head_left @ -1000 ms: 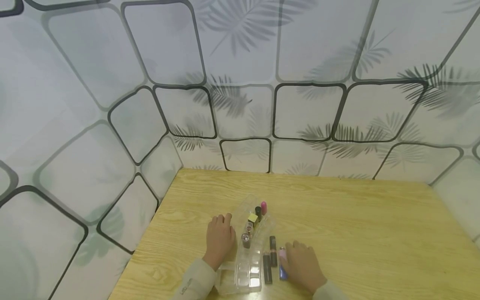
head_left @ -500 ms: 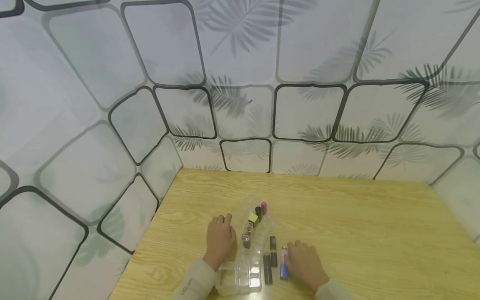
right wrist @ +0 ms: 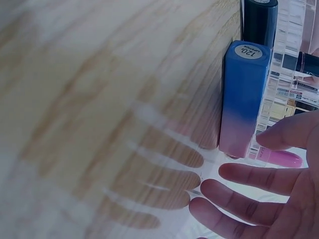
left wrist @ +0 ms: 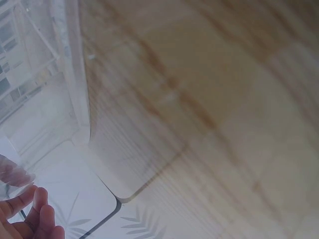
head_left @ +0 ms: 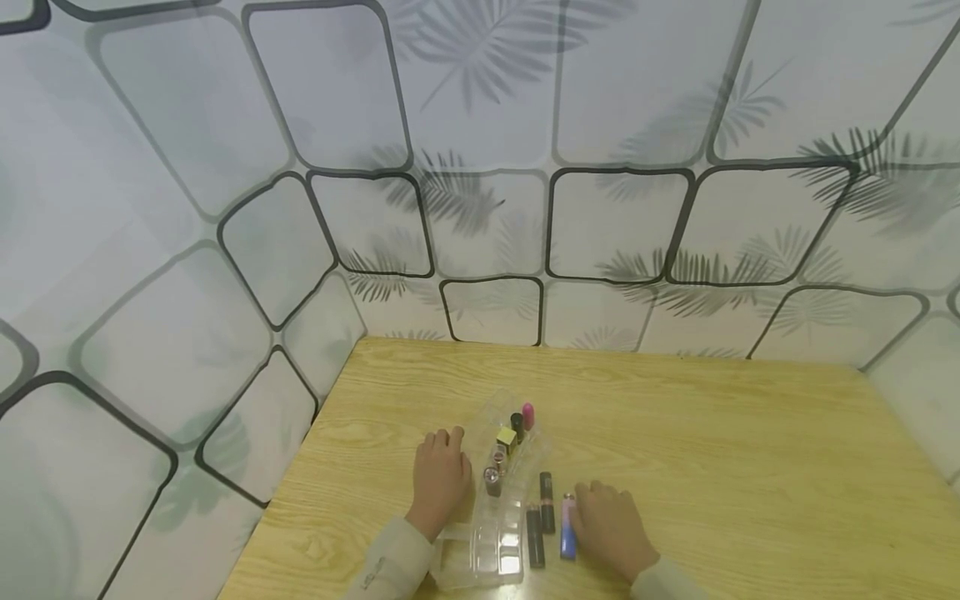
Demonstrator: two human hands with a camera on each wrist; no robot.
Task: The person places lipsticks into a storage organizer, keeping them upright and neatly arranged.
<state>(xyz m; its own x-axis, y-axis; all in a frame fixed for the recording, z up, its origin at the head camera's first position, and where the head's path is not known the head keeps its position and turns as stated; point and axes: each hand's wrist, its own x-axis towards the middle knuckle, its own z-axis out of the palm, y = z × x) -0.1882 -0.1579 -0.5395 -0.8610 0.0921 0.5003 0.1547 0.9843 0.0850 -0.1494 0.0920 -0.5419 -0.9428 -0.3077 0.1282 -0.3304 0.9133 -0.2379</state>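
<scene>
Since the earliest head frame, the right hand (head_left: pixel 613 529) had shifted slightly rightward, uncovering more of the pink-and-blue lipstick (head_left: pixel 567 529). In the head view, that lipstick lay on the wood-grain table (head_left: pixel 712 467), beside two dark lipstick tubes (head_left: pixel 535 537) and right of the clear organizer (head_left: pixel 483 550), which held a row of cosmetics (head_left: pixel 506 442). The left hand (head_left: pixel 441 475) rested along the organizer's left side.

In the left wrist view, its fingers were loosely bent, with nothing visible in them; contact with the organizer could not be told.

In the right wrist view, the hand was ungripped, fingers extended, thumb (right wrist: pixel 284 134) near the lipstick's pink end. The step looked like positioning it; lifting would call for a thumb-and-finger pinch.
</scene>
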